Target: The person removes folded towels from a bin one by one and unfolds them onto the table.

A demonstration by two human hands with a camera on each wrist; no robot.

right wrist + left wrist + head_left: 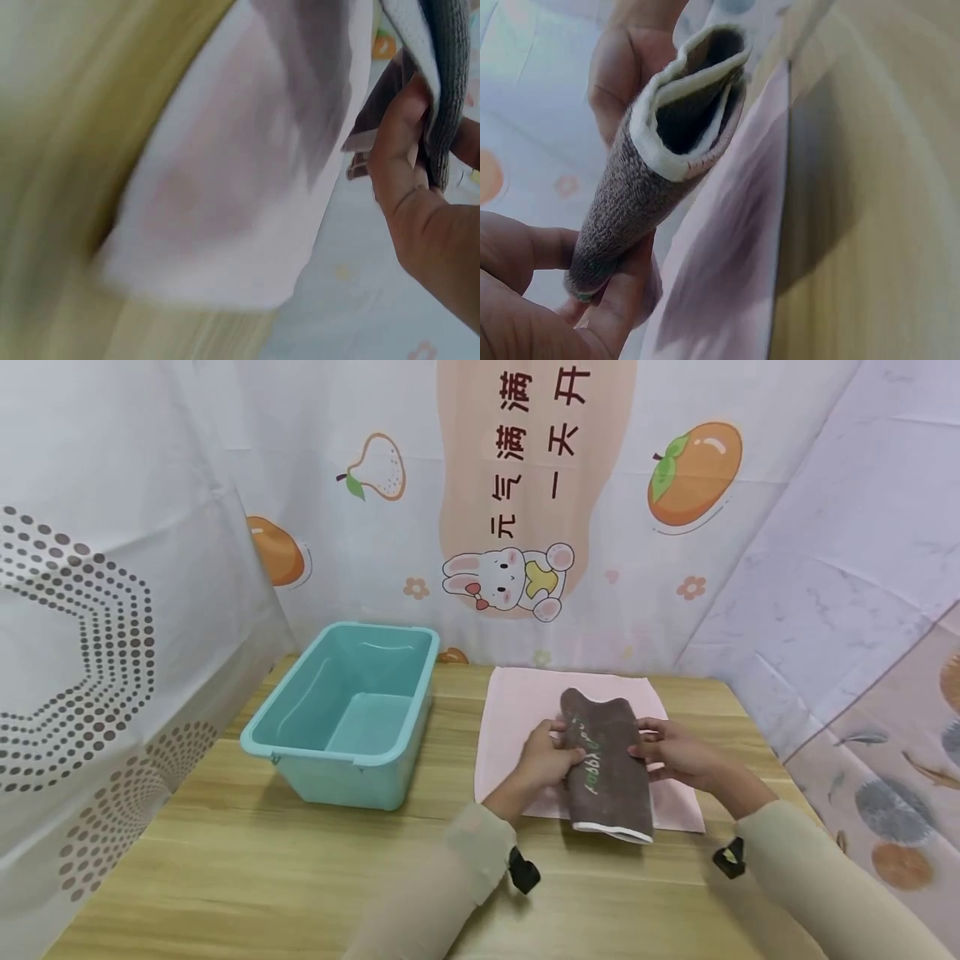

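A brown towel [609, 777] with white edging and light embroidered lettering hangs folded between both hands, over a pink cloth [517, 718] on the table. Its left side is pinched by my left hand [542, 760], thumb on the lettered face. My right hand [678, 753] grips the opposite side between thumb and fingers. The left wrist view looks into the open end of the towel [641, 169], where several folded layers show. In the right wrist view the towel [450, 82] is partly cut off at the top right corner.
A turquoise plastic basin [375, 781] stands on the wooden table [247, 860], left of the pink cloth. Behind the table hangs a printed curtain [592, 593], and more patterned fabric closes off both sides.
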